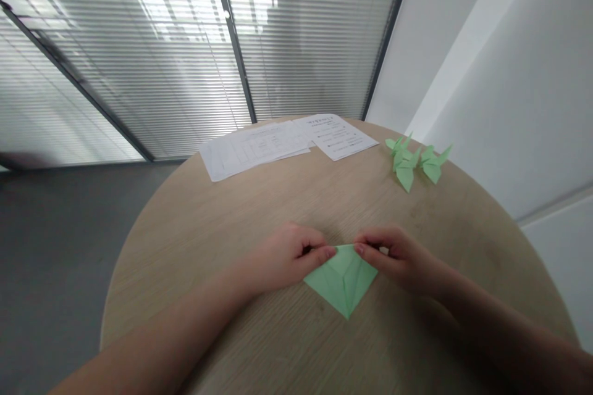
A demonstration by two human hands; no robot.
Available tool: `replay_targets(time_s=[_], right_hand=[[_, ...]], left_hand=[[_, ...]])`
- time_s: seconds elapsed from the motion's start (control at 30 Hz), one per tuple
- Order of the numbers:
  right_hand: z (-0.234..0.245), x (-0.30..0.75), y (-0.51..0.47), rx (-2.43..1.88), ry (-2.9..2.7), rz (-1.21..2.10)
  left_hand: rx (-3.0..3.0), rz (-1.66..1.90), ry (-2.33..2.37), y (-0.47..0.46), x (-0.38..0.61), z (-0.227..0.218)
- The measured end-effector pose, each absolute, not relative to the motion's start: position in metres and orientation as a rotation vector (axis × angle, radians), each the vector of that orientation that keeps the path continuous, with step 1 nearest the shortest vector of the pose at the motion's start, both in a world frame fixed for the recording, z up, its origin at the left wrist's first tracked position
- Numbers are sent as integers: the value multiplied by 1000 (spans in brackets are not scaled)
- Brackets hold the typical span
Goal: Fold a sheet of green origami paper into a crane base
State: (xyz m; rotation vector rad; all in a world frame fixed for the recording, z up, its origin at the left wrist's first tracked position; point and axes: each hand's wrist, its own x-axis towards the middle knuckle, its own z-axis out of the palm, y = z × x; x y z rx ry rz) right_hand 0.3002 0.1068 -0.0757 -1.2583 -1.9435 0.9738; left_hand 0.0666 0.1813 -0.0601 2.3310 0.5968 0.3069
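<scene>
A light green folded paper (pixel 343 281), kite-shaped with its point toward me, lies on the round wooden table (pixel 259 210). My left hand (pixel 290 256) pinches its upper left corner with thumb and fingers closed. On the other side, my right hand (pixel 393 254) pinches the upper right corner the same way. Both hands rest on the tabletop, fingertips almost meeting above the paper's top edge.
Two or three finished green paper cranes (pixel 414 162) sit at the far right of the table. White printed sheets (pixel 259 148) and another sheet (pixel 337 136) lie at the far edge. Beyond are glass walls with blinds; a white wall stands at right.
</scene>
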Motion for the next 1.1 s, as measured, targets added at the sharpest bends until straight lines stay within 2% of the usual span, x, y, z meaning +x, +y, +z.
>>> replay_targets(time_s=[0.27, 0.53, 0.83, 1.1], right_hand=[[-79, 301, 109, -1270, -1938, 1118], [-78, 302, 111, -1254, -1942, 1104], [-86, 305, 114, -1248, -1873, 1235], [-85, 305, 114, -1243, -1913, 1227]], left_hand=[[2277, 337, 484, 185, 66, -57], [2104, 257, 527, 188, 63, -66], [2279, 342, 493, 186, 64, -54], [2130, 279, 557, 190, 62, -62]])
